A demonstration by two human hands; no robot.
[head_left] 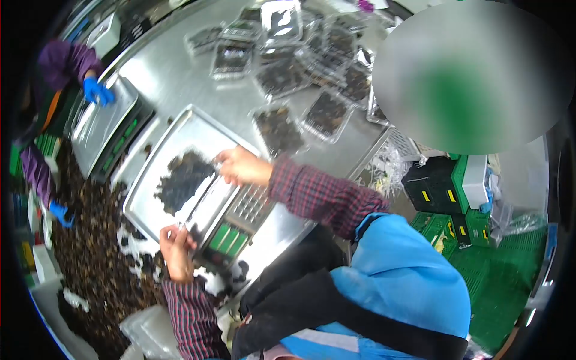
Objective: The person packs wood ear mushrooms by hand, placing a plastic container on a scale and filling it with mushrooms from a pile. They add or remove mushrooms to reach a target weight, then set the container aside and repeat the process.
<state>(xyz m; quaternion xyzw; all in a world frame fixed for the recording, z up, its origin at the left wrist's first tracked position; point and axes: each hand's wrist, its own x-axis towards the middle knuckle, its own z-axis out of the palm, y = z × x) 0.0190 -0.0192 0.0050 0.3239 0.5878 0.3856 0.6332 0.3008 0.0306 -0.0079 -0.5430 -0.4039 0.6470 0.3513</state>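
Left hand (176, 251), right hand (245, 167): fingers pinching 1 clear tray's (200, 200) near edge | tray, dark pieces (183, 180): on 1 scale (144, 198), surface's (162, 63) near edge | packs (279, 129): over 8, toward far edge, exact count unclear

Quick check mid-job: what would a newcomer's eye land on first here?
Probably the dark pieces over the shiny pan of the scale at the centre, with the left hand and right hand at the near side. Next, the big brown heap at left and the clear packs scattered and overlapping at the top. A co-worker's bright blue glove also stands out, upper left.
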